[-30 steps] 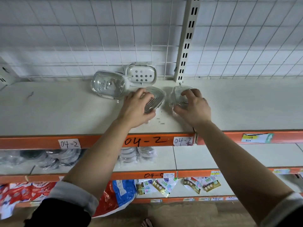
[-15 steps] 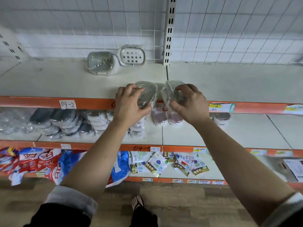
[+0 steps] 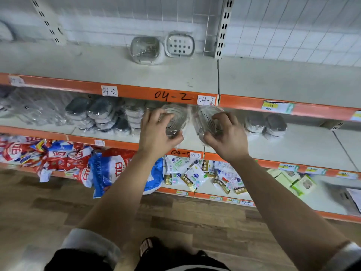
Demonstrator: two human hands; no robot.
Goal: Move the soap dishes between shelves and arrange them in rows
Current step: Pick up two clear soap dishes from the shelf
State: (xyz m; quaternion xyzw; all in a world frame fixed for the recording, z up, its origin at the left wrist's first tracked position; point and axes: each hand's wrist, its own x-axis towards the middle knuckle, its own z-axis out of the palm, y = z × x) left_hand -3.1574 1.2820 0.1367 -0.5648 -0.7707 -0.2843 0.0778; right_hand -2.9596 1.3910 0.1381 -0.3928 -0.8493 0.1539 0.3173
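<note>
My left hand (image 3: 156, 133) grips a clear wrapped soap dish (image 3: 175, 119), and my right hand (image 3: 227, 135) grips a second clear soap dish (image 3: 205, 118). Both dishes hang side by side in front of the second shelf (image 3: 302, 145), just under the orange edge of the top shelf (image 3: 175, 75). On the top shelf, at the back, stand a clear lidded soap dish (image 3: 145, 48) and a white perforated soap dish (image 3: 179, 45). Several wrapped grey soap dishes (image 3: 101, 114) are stacked on the second shelf to the left, and two more grey soap dishes (image 3: 266, 125) sit to the right.
A white slotted upright (image 3: 221, 28) divides the top shelf against a wire grid back. The lowest shelf holds red and blue bags (image 3: 82, 163) and small sachets (image 3: 197, 177). The floor below is wood, with my sandalled foot (image 3: 148, 247).
Both hands have lifted the two clear dishes off the top shelf and carried them down past its orange edge to the level of the second shelf.
</note>
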